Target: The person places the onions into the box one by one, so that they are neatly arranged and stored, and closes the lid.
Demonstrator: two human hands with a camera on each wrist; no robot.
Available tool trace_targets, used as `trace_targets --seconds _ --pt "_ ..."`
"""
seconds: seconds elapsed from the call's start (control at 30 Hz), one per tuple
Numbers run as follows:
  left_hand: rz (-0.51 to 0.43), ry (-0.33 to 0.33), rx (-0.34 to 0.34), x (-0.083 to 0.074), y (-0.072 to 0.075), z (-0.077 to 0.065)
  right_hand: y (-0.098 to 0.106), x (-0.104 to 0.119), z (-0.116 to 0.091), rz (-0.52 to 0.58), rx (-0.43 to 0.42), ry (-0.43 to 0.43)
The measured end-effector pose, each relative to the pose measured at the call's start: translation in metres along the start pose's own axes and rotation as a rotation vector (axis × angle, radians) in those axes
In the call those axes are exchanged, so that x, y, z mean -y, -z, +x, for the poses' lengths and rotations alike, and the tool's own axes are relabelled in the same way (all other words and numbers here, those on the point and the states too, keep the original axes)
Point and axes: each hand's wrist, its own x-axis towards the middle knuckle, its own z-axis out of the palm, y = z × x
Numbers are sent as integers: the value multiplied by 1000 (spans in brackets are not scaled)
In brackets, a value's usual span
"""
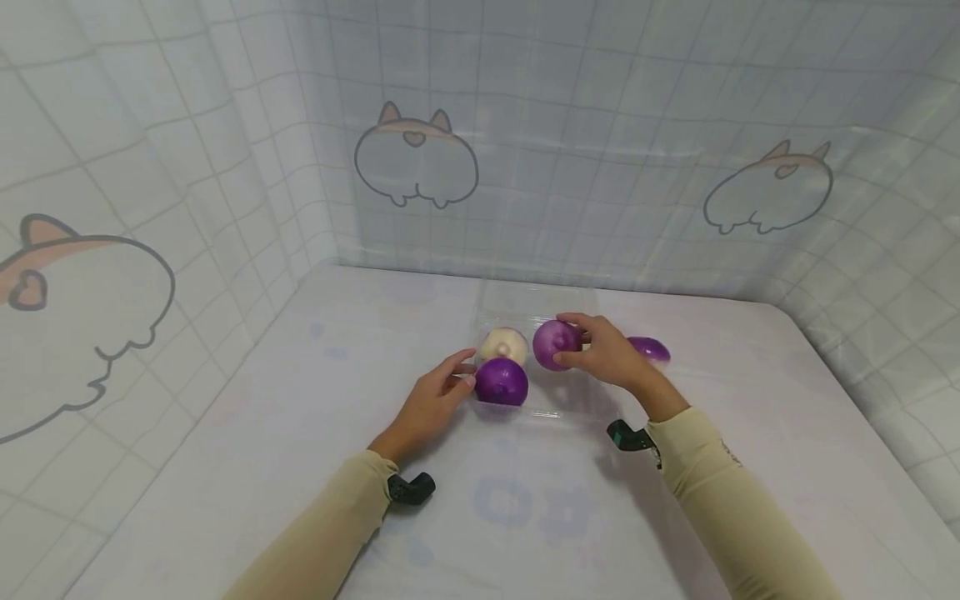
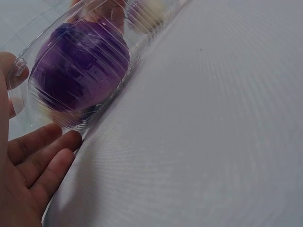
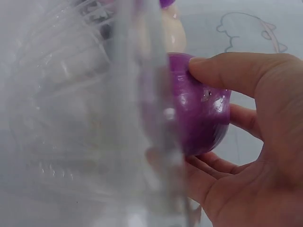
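My right hand grips a purple onion between thumb and fingers, over the right half of a clear plastic clamshell box. In the right wrist view, the blurred clear wall of the box partly covers this onion. The left half of the box contains a cream-white onion, with a darker purple onion in front of it. My left hand rests at the left side of the box, its fingers extended against the wall beside the dark onion.
Another purple onion lies on the white-covered table right of the box, partly behind my right wrist. The clear lid is folded back behind the box. Grid-patterned curtains with cartoon animals surround the table.
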Motion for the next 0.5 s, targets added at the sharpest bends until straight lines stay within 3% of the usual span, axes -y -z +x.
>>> trace_targets --seconds 0.5 --pt "17 -4 4 0 0 0 -5 3 -2 -74 21 8"
